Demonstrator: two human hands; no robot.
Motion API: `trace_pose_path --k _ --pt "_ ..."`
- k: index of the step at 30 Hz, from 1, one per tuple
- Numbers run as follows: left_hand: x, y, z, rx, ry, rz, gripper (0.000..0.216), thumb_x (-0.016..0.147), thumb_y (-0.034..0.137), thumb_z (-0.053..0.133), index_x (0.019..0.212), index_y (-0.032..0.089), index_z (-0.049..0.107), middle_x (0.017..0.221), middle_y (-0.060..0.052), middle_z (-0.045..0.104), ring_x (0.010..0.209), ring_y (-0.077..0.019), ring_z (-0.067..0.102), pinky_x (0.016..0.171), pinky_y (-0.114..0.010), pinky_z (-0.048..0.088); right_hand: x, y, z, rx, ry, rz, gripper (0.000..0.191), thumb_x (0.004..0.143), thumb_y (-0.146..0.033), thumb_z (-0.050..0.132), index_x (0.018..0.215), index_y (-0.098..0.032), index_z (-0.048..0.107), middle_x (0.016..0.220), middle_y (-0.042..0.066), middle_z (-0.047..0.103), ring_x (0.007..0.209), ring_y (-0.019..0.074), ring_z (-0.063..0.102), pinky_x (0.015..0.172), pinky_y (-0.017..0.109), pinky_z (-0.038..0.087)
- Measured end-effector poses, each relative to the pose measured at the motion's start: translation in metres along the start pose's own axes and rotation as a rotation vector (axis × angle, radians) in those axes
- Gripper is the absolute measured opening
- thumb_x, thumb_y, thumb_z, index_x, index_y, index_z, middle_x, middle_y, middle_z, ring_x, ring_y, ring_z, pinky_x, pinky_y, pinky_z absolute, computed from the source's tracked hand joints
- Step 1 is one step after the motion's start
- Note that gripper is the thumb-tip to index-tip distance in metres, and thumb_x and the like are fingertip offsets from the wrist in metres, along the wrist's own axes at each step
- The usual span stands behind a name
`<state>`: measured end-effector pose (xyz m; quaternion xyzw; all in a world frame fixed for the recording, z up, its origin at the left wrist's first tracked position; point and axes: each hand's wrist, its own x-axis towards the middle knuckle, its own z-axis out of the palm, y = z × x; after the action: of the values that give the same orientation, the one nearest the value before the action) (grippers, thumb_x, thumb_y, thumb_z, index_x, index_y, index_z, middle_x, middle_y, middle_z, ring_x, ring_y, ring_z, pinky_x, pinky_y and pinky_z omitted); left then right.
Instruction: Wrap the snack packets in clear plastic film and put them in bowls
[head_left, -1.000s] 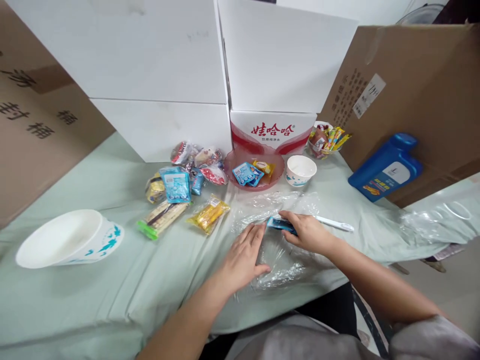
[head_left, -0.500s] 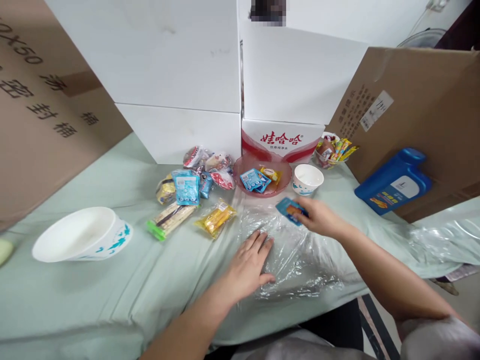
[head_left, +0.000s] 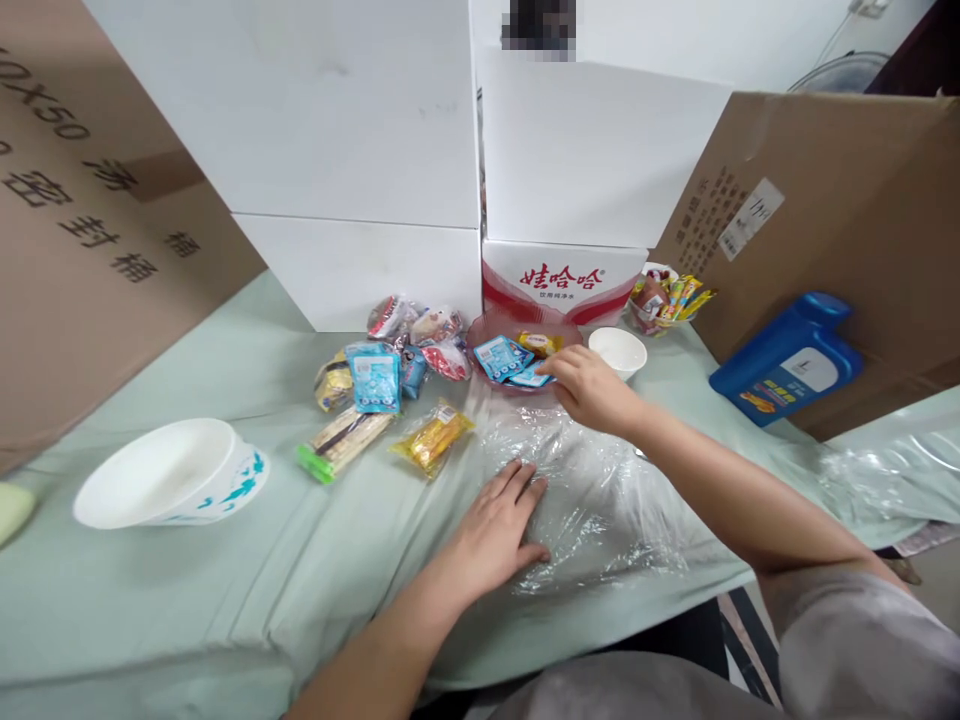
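My left hand (head_left: 495,530) lies flat and open on the edge of a crumpled clear plastic bag (head_left: 600,500) spread on the pale green tablecloth. My right hand (head_left: 589,385) reaches over the rim of the red plastic dish (head_left: 559,325), its fingers pinched on a small blue snack packet (head_left: 531,378) at the dish's front. Inside the dish lie another blue packet (head_left: 495,355) and a yellow one (head_left: 538,343).
A small white cup (head_left: 619,350) stands right of the dish. Loose snack packs (head_left: 390,385) lie to its left. There is a big white bowl (head_left: 169,475) at left, a blue jug (head_left: 787,360) at right and a bowl of sticks (head_left: 664,295) behind. White and brown boxes wall the back.
My right hand lifted the blue packet off the plastic bag and carried it forward and left into the red dish. My left hand stayed on the bag.
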<state>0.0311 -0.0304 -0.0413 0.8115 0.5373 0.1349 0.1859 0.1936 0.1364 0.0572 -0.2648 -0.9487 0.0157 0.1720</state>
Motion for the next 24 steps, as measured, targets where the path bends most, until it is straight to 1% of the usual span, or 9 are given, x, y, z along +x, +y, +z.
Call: trace_pose_path --k 4,8,10,12,14,15,18,21,24 --pt "-0.002 -0.002 0.004 0.036 0.05 0.018 0.075 0.076 0.043 0.074 0.141 0.024 0.041 0.154 -0.014 0.037 0.144 -0.0349 0.029 0.113 -0.053 0.034 -0.058 -0.021 0.002 0.205 -0.182 -0.118 0.024 0.096 -0.028 0.05 0.109 -0.015 0.066 0.106 0.013 0.068 0.101 0.024 0.059 0.09 0.04 0.045" --pt "-0.003 -0.005 0.005 0.039 0.09 0.038 0.068 0.079 0.04 0.072 0.139 0.023 0.045 0.153 -0.014 0.037 0.144 -0.0356 0.028 0.111 -0.053 0.036 -0.119 -0.03 -0.002 0.477 -0.357 -0.052 0.032 0.095 -0.042 0.053 0.11 -0.016 0.066 0.106 0.011 0.068 0.099 0.0209 0.061 0.088 0.036 0.047" --pt "-0.003 -0.005 0.005 0.054 0.115 0.048 0.062 0.08 0.036 0.072 0.136 0.022 0.048 0.151 -0.013 0.04 0.143 -0.0358 0.03 0.11 -0.054 0.037 -0.147 -0.031 -0.004 0.584 -0.387 -0.022 0.04 0.091 -0.051 0.057 0.111 -0.017 0.065 0.107 0.011 0.067 0.1 0.0208 0.061 0.089 0.035 0.048" --pt "-0.003 -0.002 0.002 0.07 0.146 0.06 0.056 0.077 0.031 0.074 0.128 0.021 0.054 0.147 -0.013 0.044 0.141 -0.0363 0.033 0.109 -0.054 0.038 -0.173 -0.031 -0.002 0.589 -0.391 -0.007 0.053 0.083 -0.057 0.064 0.117 -0.017 0.063 0.116 0.013 0.065 0.11 0.0237 0.059 0.097 0.039 0.045" --pt "-0.003 0.004 -0.005 0.06 0.18 0.08 0.043 0.075 0.026 0.076 0.115 0.019 0.06 0.136 -0.012 0.052 0.135 -0.0354 0.038 0.108 -0.053 0.039 -0.197 -0.033 0.005 0.485 -0.388 -0.003 0.067 0.077 -0.058 0.07 0.129 -0.017 0.056 0.133 0.015 0.058 0.127 0.0293 0.049 0.106 0.046 0.039" --pt "-0.004 0.008 -0.009 0.042 0.187 0.093 0.036 0.075 0.024 0.076 0.107 0.019 0.063 0.127 -0.011 0.056 0.131 -0.0342 0.042 0.106 -0.051 0.04 -0.207 -0.034 0.01 0.409 -0.379 0.003 0.07 0.079 -0.055 0.07 0.135 -0.017 0.052 0.14 0.015 0.053 0.134 0.0315 0.041 0.109 0.049 0.035" --pt "-0.006 0.017 -0.022 -0.039 0.094 0.136 0.026 0.07 0.031 0.081 0.086 0.019 0.063 0.102 -0.006 0.06 0.111 -0.0293 0.052 0.097 -0.046 0.045 -0.229 -0.038 0.027 0.214 -0.291 0.031 0.052 0.092 -0.031 0.058 0.141 -0.018 0.047 0.146 0.014 0.048 0.143 0.0304 0.03 0.112 0.053 0.031" --pt "-0.009 0.02 -0.028 -0.101 -0.087 0.169 0.043 0.058 0.043 0.087 0.086 0.021 0.063 0.098 -0.004 0.057 0.103 -0.0275 0.052 0.09 -0.044 0.047 -0.233 -0.04 0.033 0.199 -0.144 0.049 0.033 0.094 -0.016 0.049 0.126 -0.018 0.058 0.136 0.012 0.058 0.138 0.0256 0.039 0.109 0.048 0.037" --pt "-0.012 0.019 -0.027 -0.105 -0.151 0.172 0.057 0.052 0.039 0.09 0.098 0.022 0.061 0.108 -0.005 0.055 0.11 -0.0299 0.049 0.093 -0.046 0.045 -0.226 -0.039 0.025 0.325 -0.013 0.049 0.02 0.094 -0.017 0.051 0.11 -0.02 0.063 0.119 0.011 0.066 0.123 0.0231 0.054 0.1 0.043 0.046"
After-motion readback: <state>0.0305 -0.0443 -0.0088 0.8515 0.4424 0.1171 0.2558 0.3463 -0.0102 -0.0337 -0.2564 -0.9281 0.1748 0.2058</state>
